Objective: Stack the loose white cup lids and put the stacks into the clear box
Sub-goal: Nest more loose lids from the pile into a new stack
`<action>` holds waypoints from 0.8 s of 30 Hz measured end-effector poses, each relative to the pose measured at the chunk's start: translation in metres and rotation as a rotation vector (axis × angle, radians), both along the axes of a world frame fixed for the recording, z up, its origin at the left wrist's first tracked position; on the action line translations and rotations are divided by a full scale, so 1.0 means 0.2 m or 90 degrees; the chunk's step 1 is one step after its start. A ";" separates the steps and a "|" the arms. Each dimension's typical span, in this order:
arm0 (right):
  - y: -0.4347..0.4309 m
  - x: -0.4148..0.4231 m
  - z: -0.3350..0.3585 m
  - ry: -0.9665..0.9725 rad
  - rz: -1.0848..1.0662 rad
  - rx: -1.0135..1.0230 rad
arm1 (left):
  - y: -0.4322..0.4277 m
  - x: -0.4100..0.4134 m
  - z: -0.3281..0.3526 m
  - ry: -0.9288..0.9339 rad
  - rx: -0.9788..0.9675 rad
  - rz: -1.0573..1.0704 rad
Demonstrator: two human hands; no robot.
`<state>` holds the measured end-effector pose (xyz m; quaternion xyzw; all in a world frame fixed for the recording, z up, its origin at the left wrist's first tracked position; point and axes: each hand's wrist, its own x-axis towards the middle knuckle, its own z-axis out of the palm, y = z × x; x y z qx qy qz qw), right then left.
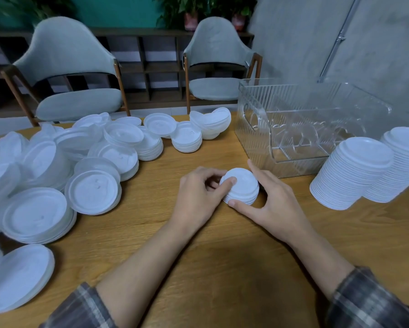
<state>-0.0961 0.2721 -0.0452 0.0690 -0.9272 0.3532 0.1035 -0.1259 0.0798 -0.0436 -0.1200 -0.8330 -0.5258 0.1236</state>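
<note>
On the wooden table (222,268), the clear box (253,129) stands at the far right, with clear dividers (293,138) showing through its ribbed walls. A wide heap of loose lids (56,166) covers the left side, white, round and shallow, many lying tilted or in short leaning piles, while two tall stacks (350,176) lean just right of the box. In the middle, near the box's front corner, a small stack (242,185) sits on the table, gripped by the left hand (196,197), thumb on top and fingers curled, and pinched by the right hand (276,202) between forefinger and thumb.
</note>
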 end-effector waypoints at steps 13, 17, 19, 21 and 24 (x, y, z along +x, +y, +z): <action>0.01 -0.02 -0.03 0.023 0.011 -0.021 | -0.15 -0.26 -0.02 0.202 -0.293 0.114; 0.01 -0.02 -0.03 0.018 0.011 -0.021 | -0.17 -0.35 -0.01 0.217 -0.351 0.130; 0.02 -0.02 -0.03 0.016 0.012 -0.022 | -0.17 -0.37 -0.02 0.202 -0.364 0.129; 0.02 -0.02 -0.03 0.015 0.012 -0.022 | -0.18 -0.37 -0.02 0.195 -0.360 0.137; 0.02 -0.01 -0.02 0.018 0.016 -0.019 | -0.18 -0.34 -0.02 0.203 -0.352 0.144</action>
